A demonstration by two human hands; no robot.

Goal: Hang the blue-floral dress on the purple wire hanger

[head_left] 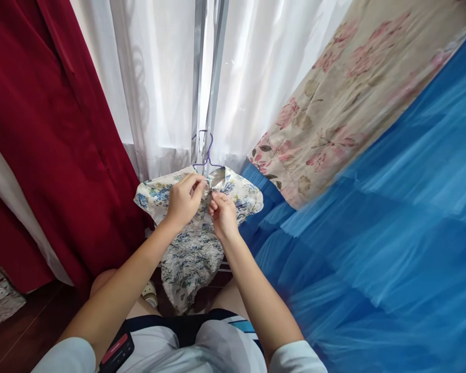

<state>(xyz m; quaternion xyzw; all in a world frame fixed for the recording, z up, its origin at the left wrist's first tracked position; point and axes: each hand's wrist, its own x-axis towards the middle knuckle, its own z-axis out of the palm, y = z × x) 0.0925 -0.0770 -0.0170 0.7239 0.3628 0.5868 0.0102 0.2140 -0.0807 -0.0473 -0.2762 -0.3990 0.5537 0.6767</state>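
A white blouse with a blue and green floral print [194,248] hangs in front of me on a purple wire hanger [208,150]. My left hand [186,197] is closed in a pinch on the blouse's neckline, left of the front opening. Just to its right, my right hand [222,210] also pinches the edge of the neckline, fingertips a little lower. The two hands are close together. What small part of the collar sits between the fingertips is too small to make out. The lower part of the blouse hangs down crumpled between my knees.
White sheer curtains [155,93] hang behind the hanger, with a metal window frame [213,67] between them. A dark red curtain [62,129] is at left. A beige floral cloth [334,114] and blue tulle [392,248] fill the right. A phone [116,352] rests at my lap.
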